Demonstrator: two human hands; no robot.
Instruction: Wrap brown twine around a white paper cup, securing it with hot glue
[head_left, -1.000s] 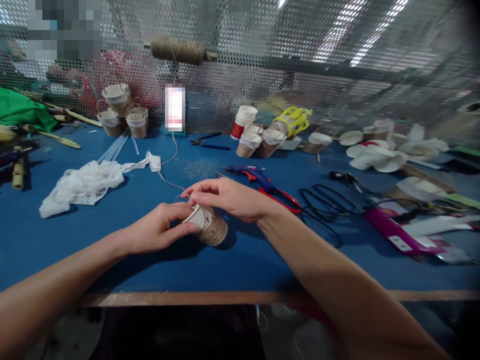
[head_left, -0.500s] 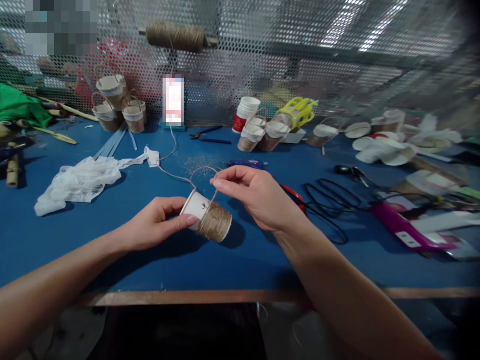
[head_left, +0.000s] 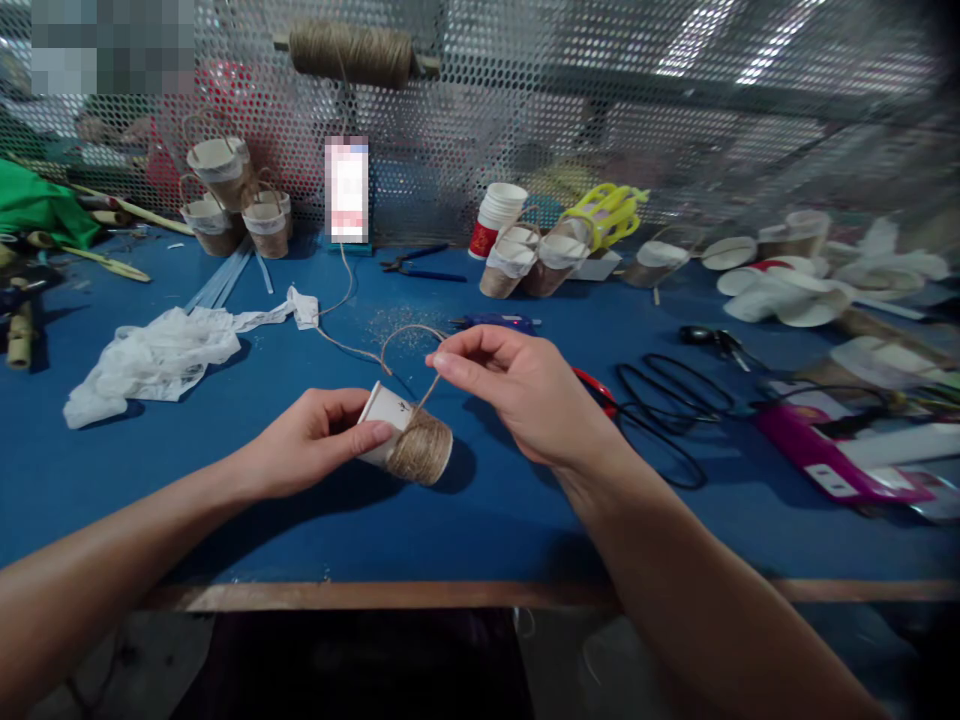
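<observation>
My left hand [head_left: 322, 440] is closed round the rim end of a white paper cup [head_left: 386, 408], which lies tilted on its side above the blue table. Brown twine [head_left: 424, 448] is wound round the lower part of the cup, while the part near the rim is bare white with a small dark mark. Between thumb and forefinger, my right hand [head_left: 495, 375] pinches the loose twine just above the cup. From there the strand loops back across the table toward the white cloth strip and the phone.
A twine spool [head_left: 349, 53] hangs on the mesh wall above a phone [head_left: 348, 190]. Finished small baskets [head_left: 217, 225] stand at back left, white lace fabric [head_left: 154, 365] in front. Pliers [head_left: 424, 268], a glue gun [head_left: 495, 324], stacked cups [head_left: 499, 220], black cable [head_left: 667, 400] and a purple power strip [head_left: 832, 455] lie around.
My right hand has moved slightly right and up relative to the cup, drawing the twine strand out longer. The cup has turned a little in my left hand, and the view has shifted slightly.
</observation>
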